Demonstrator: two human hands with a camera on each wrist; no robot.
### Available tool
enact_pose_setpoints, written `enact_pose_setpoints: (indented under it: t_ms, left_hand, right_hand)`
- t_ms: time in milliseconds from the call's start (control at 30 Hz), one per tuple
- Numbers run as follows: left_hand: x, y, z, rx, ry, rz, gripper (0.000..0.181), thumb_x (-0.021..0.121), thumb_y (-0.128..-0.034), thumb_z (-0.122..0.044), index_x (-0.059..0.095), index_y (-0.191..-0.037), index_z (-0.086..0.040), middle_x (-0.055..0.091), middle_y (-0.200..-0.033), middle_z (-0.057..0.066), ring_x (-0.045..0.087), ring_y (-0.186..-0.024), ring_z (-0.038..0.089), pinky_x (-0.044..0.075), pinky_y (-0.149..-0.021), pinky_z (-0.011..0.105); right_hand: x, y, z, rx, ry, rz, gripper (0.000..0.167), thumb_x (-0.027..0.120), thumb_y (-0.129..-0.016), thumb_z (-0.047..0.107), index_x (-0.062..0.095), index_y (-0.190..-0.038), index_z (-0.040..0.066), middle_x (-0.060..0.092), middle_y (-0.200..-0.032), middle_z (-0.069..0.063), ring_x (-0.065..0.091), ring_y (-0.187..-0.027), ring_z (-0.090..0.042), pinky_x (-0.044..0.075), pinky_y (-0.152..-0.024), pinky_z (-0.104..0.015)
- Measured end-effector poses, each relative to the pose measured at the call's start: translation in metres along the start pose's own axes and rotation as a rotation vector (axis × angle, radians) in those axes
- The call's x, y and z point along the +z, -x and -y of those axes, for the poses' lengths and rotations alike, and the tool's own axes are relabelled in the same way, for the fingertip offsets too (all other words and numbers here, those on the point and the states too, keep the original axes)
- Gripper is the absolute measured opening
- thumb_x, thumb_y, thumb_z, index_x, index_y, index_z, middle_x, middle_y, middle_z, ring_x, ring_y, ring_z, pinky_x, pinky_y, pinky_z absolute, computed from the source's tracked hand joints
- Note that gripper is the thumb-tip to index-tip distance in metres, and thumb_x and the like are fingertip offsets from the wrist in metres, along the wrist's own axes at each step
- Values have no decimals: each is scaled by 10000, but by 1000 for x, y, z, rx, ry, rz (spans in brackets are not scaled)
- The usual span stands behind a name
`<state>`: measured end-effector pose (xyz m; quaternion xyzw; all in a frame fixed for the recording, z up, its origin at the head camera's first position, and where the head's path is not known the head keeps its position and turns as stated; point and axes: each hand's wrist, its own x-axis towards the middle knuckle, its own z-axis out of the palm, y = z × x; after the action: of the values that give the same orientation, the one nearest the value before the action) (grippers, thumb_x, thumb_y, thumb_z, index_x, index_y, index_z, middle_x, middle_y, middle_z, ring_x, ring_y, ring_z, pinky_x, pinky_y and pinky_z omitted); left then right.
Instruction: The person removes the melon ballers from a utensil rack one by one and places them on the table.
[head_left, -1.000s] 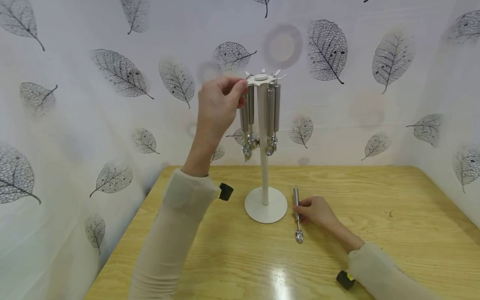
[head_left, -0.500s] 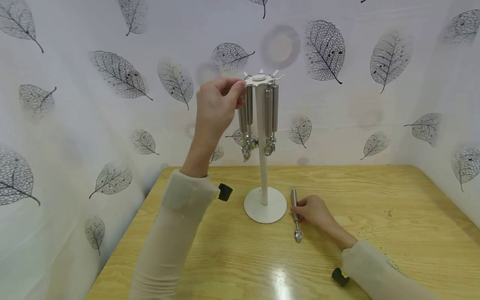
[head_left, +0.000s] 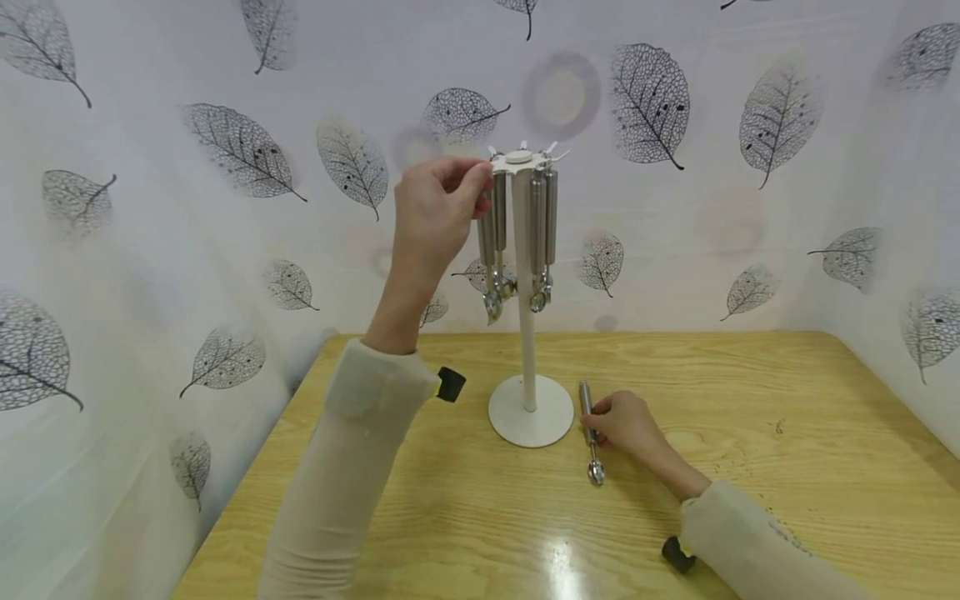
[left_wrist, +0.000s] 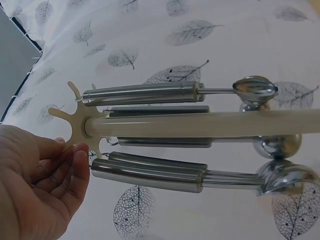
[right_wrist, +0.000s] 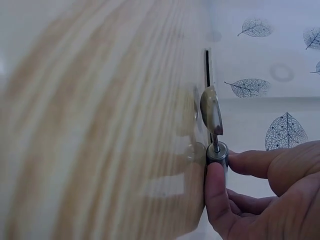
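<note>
A white stand (head_left: 528,350) with a round base holds several metal-handled utensils (head_left: 537,225) hanging from its top hooks. My left hand (head_left: 438,204) pinches the edge of the hooked top disc (left_wrist: 77,127) between thumb and fingers, as the left wrist view shows. Right of the base, a small metal scoop (head_left: 596,472) lies on the table, its handle pointing away from me. The thumb and fingers of my right hand (head_left: 633,427) grip that handle. In the right wrist view, the scoop head (right_wrist: 211,111) stands just off the tabletop beyond my right hand (right_wrist: 270,200).
The wooden table (head_left: 720,383) extends around the stand's base, with small dark specks on its right part. Behind and at both sides hangs a pale curtain (head_left: 675,208) with a leaf print. A black wrist device (head_left: 451,384) juts from the left sleeve, another (head_left: 678,554) from the right.
My right hand has shifted slightly left with the scoop, whose handle end has come a little nearer to me. My left hand keeps its pinch on the disc.
</note>
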<state>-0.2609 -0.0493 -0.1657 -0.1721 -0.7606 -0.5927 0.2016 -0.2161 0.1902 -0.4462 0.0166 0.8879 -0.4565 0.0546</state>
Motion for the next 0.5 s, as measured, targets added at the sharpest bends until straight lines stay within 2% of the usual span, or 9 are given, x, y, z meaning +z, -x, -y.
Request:
enact_pose_setpoints:
  t_ms: [100, 167, 300, 367, 500]
  left_hand:
    - [0, -1, 0, 1, 3, -1, 202, 679, -1017, -120, 741, -1126, 37, 739, -1013, 184, 695, -808, 239, 629, -759, 240]
    - [0, -1, 0, -5, 4, 2, 202, 680, -1017, -124, 742, -1129, 32, 740, -1010, 177, 693, -809, 233, 628, -763, 239]
    - [0, -1, -1, -20, -4, -1, 193, 684, -1018, -132, 747, -1124, 17, 742, -992, 159, 681, -790, 187, 624, -771, 233]
    - [0, -1, -1, -20, -11, -7, 187, 686, -1018, -134, 751, -1117, 11, 743, -983, 156, 678, -783, 174, 622, -773, 230]
    - [2, 1, -3, -13, -28, -20, 182, 699, -1012, -142, 759, -1110, -1, 747, -976, 146, 676, -772, 167, 619, -766, 227]
  right_hand:
    - [-3, 1, 3, -11, 30, 0, 272, 732, -957, 113, 696, -1049, -141, 707, -751, -98, 657, -619, -174, 596, -545, -294]
    - [-6, 2, 7, -39, 70, -17, 336, 706, -984, 164, 673, -1116, -143, 719, -852, -139, 670, -710, -206, 603, -608, -327]
    - [-21, 2, 26, -169, 103, -109, 394, 655, -1026, 221, 644, -1206, -130, 707, -1027, -208, 671, -876, -283, 590, -696, -364]
    - [-30, 3, 42, -240, 53, -161, 365, 644, -1038, 211, 652, -1212, -110, 707, -1038, -209, 675, -875, -282, 598, -690, -334]
    - [-48, 4, 79, -383, -83, -250, 293, 637, -1047, 170, 678, -1184, -86, 710, -977, -183, 660, -773, -175, 592, -636, -220]
